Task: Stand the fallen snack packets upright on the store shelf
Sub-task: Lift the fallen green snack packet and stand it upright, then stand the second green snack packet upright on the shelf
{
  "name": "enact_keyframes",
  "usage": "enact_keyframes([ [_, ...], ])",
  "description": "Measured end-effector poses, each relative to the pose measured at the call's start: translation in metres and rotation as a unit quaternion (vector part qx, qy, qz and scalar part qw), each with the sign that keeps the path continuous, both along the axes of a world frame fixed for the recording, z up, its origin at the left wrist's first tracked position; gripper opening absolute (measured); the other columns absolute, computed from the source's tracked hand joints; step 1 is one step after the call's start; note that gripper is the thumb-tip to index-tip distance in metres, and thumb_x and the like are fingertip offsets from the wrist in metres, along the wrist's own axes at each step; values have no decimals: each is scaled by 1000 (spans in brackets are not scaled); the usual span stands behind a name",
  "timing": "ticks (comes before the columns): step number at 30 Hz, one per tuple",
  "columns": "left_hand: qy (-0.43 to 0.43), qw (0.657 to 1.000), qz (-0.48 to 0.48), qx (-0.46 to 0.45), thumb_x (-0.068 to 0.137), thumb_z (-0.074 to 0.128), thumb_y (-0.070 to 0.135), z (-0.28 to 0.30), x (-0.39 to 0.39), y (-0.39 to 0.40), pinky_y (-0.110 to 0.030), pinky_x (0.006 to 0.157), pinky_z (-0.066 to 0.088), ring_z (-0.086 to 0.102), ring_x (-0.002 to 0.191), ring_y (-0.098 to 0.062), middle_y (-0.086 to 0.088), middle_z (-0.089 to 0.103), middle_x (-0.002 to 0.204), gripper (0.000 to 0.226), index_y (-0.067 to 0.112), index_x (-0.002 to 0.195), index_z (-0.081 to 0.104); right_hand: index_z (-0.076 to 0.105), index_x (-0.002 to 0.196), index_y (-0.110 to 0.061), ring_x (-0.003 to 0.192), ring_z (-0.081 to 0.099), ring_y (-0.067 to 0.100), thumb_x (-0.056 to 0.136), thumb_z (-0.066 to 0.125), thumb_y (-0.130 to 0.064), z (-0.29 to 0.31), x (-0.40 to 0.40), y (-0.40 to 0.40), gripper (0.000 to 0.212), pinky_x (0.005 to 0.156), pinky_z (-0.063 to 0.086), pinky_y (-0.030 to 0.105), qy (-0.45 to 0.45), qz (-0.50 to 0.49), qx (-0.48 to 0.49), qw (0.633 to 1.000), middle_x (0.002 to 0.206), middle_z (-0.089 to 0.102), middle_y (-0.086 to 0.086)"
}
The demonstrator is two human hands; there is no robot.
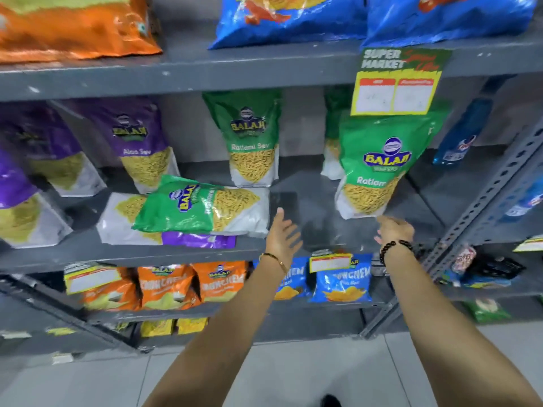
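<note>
There, a green packet lies flat, label sideways.

Both arms outstretched; left hand open, right hand empty.

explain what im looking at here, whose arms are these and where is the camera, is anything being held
This is one picture from a camera worn on a person's head, looking forward and down, so the two arms reaching up from the bottom are that person's own. They face a grey store shelf of snack packets. The left hand is open, reaching toward a fallen green packet that lies flat on top of a fallen purple packet. The right hand, wearing a bead bracelet, sits just under an upright green packet; whether it touches it is unclear. Neither hand grips anything. More green and purple packets stand behind.
</note>
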State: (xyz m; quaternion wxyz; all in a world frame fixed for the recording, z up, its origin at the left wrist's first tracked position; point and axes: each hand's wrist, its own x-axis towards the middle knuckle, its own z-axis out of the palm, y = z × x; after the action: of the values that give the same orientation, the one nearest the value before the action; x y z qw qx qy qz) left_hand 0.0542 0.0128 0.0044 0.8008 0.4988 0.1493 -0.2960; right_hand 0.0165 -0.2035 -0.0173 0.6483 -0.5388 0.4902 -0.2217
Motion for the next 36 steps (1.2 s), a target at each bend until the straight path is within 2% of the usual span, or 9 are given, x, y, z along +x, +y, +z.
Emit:
enact_keyframes([
  [7, 72, 988, 138, -5, 84, 57, 46, -15, 8, 72, -38, 92, 45, 48, 98, -26, -11, 45, 106, 41, 12, 103, 45, 55, 73, -18, 57, 45, 13, 82, 63, -26, 15, 39, 105, 14, 55, 43, 25, 11, 247, -17, 969, 64, 48, 1],
  [9, 67, 986, 153, -20, 83, 59, 44, -13, 16, 77, -33, 78, 46, 49, 84, -24, -8, 44, 93, 33, 13, 91, 51, 61, 86, -16, 71, 52, 16, 83, 62, -30, 26, 59, 122, 14, 66, 50, 30, 21, 314, -84, 946, 70, 54, 1],
  [12, 68, 980, 185, -34, 82, 62, 41, -11, 29, 74, -40, 99, 42, 48, 120, -29, -11, 46, 122, 58, 10, 129, 44, 60, 116, -12, 105, 56, 23, 83, 59, -38, 42, 93, 140, 41, 98, 46, 39, 34, 397, -184, 898, 110, 63, 8],
  [18, 106, 952, 287, -15, 73, 72, 38, -8, 44, 56, -35, 88, 49, 54, 113, -30, -13, 51, 126, 78, 5, 134, 37, 36, 139, -8, 136, 35, 25, 89, 52, -40, 59, 149, 163, 62, 110, 29, 34, 58, 539, -189, 819, 149, 36, 8],
  [23, 92, 951, 293, -22, 68, 76, 41, -16, 50, 53, -27, 69, 52, 59, 110, -26, -10, 59, 127, 70, 9, 125, 50, 55, 127, -17, 126, 48, 23, 85, 51, -49, 40, 176, 156, 53, 110, 35, 37, 97, 588, -205, 776, 137, 53, 5],
  [26, 74, 962, 262, -20, 73, 72, 41, -22, 48, 57, -29, 77, 52, 58, 109, -24, -8, 60, 125, 63, 13, 125, 50, 58, 122, -14, 113, 53, 19, 80, 58, -50, 43, 176, 149, 55, 100, 41, 31, 122, 577, -225, 776, 123, 58, 1],
  [30, 33, 979, 202, -7, 79, 66, 41, -25, 41, 68, -32, 75, 51, 61, 90, -18, -3, 64, 104, 46, 14, 115, 54, 65, 99, -13, 95, 60, 18, 50, 72, -67, 40, 162, 129, 73, 84, 46, 28, 134, 576, -187, 784, 103, 66, 3],
  [33, -7, 990, 143, -15, 69, 73, 45, -26, 36, 84, -38, 74, 55, 66, 95, -31, -13, 67, 112, 65, 8, 120, 55, 55, 87, -14, 83, 51, 20, 41, 82, -58, 38, 137, 118, 69, 73, 37, 27, 90, 611, -90, 781, 85, 56, 7],
  [36, -79, 994, 76, 18, 81, 66, 26, -21, 31, 111, -30, 68, 58, 68, 81, -19, -4, 72, 92, 41, 2, 114, 59, 54, 98, -5, 95, 60, 20, 42, 89, -35, 33, 114, 113, 72, 80, 45, 25, 39, 623, 6, 781, 104, 62, 9],
])
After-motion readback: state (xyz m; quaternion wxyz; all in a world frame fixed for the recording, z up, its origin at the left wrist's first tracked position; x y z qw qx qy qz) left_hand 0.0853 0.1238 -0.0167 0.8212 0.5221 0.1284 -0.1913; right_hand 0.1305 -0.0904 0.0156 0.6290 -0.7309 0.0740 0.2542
